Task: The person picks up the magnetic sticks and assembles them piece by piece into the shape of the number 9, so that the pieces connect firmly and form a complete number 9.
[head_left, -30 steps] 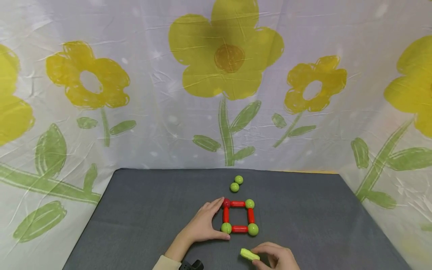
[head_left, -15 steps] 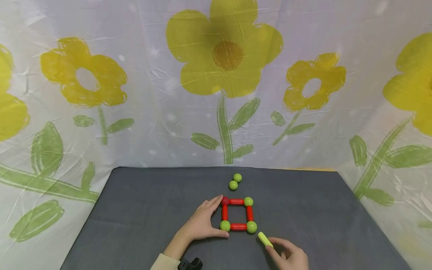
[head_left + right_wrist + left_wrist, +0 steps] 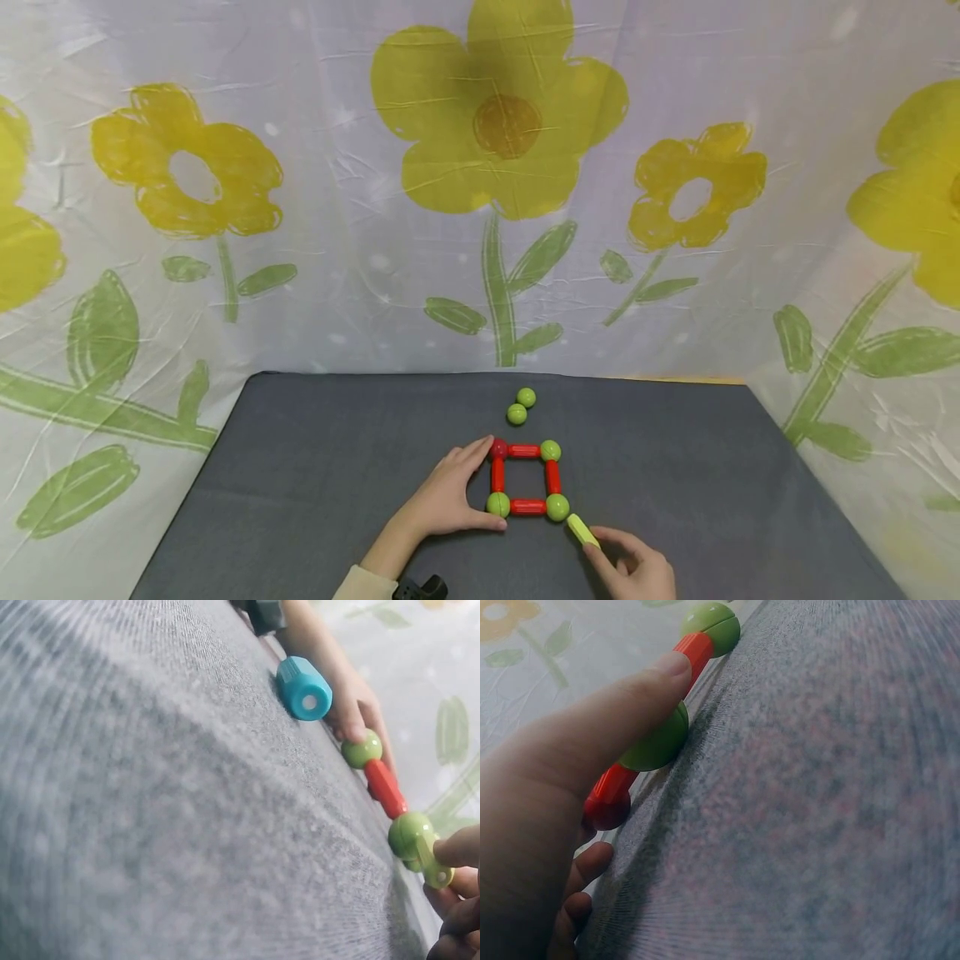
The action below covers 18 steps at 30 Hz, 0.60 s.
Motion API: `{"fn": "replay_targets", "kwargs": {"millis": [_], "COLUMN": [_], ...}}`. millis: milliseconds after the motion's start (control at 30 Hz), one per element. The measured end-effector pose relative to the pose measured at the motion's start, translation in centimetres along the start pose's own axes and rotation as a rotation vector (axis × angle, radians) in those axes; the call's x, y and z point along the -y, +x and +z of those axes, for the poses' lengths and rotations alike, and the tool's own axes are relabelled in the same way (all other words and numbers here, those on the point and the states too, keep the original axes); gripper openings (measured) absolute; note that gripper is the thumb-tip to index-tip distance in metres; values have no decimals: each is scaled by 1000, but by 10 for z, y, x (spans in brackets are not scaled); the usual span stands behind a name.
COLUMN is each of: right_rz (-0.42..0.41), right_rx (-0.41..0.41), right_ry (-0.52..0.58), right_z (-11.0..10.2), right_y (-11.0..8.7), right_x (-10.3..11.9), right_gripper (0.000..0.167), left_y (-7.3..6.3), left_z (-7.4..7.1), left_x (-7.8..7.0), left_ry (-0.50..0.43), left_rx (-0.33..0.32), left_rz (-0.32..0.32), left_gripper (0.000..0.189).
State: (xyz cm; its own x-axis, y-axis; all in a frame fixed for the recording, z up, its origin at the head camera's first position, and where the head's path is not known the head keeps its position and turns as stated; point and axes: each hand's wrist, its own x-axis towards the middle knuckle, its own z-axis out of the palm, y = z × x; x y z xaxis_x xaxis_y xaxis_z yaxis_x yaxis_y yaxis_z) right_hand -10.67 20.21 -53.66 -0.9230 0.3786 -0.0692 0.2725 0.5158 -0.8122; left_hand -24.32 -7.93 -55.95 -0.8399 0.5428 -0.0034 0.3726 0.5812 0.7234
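Observation:
Red magnetic rods (image 3: 528, 507) join three green balls and one red ball (image 3: 498, 449) into a square lying on the grey cloth. My left hand (image 3: 446, 496) holds the square along its left side, fingertips at the red ball and thumb at the near-left green ball (image 3: 498, 504). Between thumb and fingers, my right hand (image 3: 633, 562) pinches a yellow-green magnetic rod (image 3: 582, 531). Its far tip is right at the near-right green ball (image 3: 557, 507) and overlaps that ball (image 3: 409, 834) in the right wrist view.
Two loose green balls (image 3: 517, 414) sit close together behind the square. A blue magnetic rod (image 3: 304, 690) lies near the left wrist in the right wrist view. The flower-printed curtain (image 3: 360, 250) rises behind the table's far edge.
My right hand has moved rightward and up toward the square, and the yellow-green rod has turned so its tip meets the near-right ball. The left hand stays at the square.

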Motion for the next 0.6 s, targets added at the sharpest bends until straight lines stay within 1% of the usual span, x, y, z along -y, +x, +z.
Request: {"fn": "replay_targets", "kwargs": {"millis": [167,367,467,600], "right_rz": [20,21,9,-22], "right_rx": [2,-5,-5,17], "right_ry": [-10,-9,-14,-35], "right_z": [2,4,5,6], "right_y": [1,1,0,-2], "right_x": [1,2,2,3], "right_gripper": [27,25,24,24], "left_y": [0,-1,-1,-1], "left_z": [0,0,-1,0], "left_x": [0,-1,-2,-2], "left_ry": [5,5,8,12], "left_rx": [-1,-7,-7,-5], "left_rz": [3,7,6,4], "left_gripper": [124,124,123,123]}}
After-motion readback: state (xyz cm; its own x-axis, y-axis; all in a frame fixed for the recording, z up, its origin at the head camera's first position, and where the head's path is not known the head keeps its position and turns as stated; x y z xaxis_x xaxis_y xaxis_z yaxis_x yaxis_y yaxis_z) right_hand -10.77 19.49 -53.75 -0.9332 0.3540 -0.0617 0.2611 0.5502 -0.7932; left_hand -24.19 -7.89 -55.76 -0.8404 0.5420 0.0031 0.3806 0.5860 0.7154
